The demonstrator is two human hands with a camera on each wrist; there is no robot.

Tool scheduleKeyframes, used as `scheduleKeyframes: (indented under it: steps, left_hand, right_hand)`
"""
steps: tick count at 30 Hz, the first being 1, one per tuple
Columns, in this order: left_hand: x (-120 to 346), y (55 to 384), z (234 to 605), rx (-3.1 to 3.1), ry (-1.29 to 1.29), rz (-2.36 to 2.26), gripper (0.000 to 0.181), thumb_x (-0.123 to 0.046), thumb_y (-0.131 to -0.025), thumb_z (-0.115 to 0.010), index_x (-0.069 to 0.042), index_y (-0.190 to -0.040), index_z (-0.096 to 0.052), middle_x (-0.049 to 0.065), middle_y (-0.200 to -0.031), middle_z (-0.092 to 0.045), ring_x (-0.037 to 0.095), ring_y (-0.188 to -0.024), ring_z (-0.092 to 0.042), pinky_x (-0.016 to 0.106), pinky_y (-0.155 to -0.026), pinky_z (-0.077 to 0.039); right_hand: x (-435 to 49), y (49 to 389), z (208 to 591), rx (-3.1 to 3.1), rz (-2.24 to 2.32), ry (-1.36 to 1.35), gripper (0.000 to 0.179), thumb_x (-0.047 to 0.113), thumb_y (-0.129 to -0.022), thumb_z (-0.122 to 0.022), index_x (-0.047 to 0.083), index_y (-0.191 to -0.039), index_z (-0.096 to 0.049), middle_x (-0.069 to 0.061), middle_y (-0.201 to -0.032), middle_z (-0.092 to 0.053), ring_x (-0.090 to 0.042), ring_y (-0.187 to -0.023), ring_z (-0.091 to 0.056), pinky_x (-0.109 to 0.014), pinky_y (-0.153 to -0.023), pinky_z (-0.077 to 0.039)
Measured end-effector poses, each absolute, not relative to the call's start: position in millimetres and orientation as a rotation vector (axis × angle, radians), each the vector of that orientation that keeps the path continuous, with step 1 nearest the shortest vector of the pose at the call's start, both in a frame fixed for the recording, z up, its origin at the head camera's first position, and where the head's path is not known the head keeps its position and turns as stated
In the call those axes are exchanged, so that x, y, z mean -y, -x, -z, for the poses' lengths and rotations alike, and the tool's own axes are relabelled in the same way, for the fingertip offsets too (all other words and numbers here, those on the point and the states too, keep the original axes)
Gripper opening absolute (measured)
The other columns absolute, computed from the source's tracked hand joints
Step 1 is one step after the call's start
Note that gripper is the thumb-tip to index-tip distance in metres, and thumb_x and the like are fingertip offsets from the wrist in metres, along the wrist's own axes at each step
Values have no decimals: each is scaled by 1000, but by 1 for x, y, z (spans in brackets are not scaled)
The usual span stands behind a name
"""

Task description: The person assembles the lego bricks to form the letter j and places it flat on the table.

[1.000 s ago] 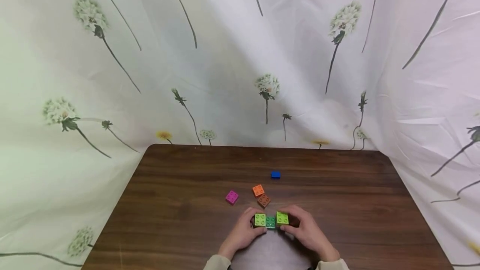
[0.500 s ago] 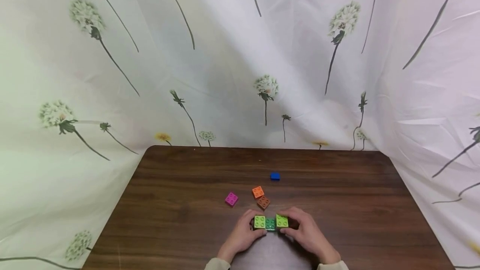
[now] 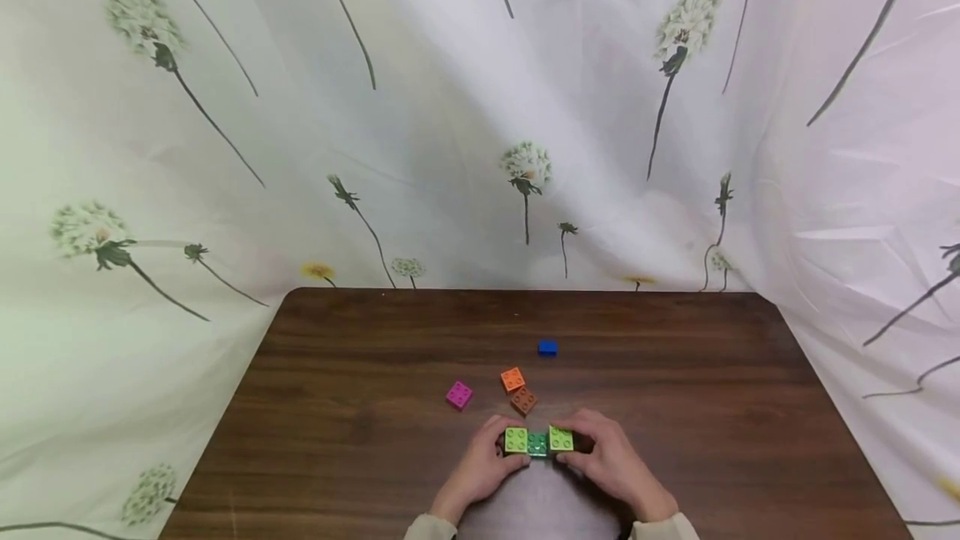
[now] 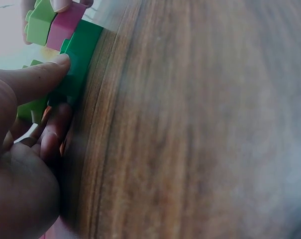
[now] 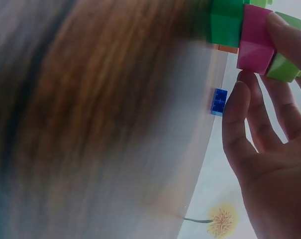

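Observation:
In front of the person, a dark green brick (image 3: 537, 444) lies on the table with a light green brick (image 3: 516, 439) on its left end. My left hand (image 3: 480, 458) pinches these at the left, thumb on the near side. At the other end, a second light green brick (image 3: 561, 438) is stacked on a pink brick (image 5: 254, 42). My right hand (image 3: 611, 458) grips that stack between thumb and fingers. The pink brick stands against or partly over the dark green brick's end; whether it is locked on cannot be told.
Beyond the hands lie a brown brick (image 3: 523, 401), an orange brick (image 3: 512, 380) touching or nearly touching it, a magenta brick (image 3: 459, 395) to the left and a blue brick (image 3: 547, 348) farther back. A flower-printed cloth (image 3: 450, 123) hangs behind the wooden table (image 3: 675, 357).
The head view shifts slightly. Both hands and all the bricks keep their places relative to one another.

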State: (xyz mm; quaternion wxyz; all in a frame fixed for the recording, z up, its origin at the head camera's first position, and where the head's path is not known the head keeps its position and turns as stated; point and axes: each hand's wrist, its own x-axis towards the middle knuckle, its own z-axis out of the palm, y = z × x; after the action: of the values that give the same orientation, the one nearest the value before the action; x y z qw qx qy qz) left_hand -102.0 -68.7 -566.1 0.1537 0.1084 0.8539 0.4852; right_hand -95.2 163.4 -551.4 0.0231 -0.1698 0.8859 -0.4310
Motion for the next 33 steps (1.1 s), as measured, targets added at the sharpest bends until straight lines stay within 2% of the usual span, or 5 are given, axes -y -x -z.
scheduleKeyframes:
  steps: [22,26,33]
  left_hand:
    - [70,103,565,-2468,-309,-1364,34,-21,-81,-77,-16,-113,-63,-6,-106,-56,7,-89,-49,23,-75,-40]
    - [71,103,566,-2475,-303,-1346,34,-23,-82,-76,-17,-113,-63,-6,-107,-56,7,-91,-50,24,-76,-41]
    - [71,103,567,-2478,-294,-1329,33,-23,-82,-76,-19,-112,-63,-7,-108,-56,8,-97,-52,29,-82,-44]
  right_hand:
    - [-162,96,553,-2707,1318,470,39,22,-76,-81,26,-113,-70,19,-101,-64,-3,-93,-57,-23,-77,-47]
    - [-164,99,556,-2611,1354,422,38,25,-77,-81,26,-113,-68,12,-106,-66,-5,-95,-58,-24,-79,-48]
    - [-163,103,563,-2472,1394,329,38,23,-79,-79,15,-113,-65,-1,-103,-67,-6,-80,-57,-22,-67,-46]
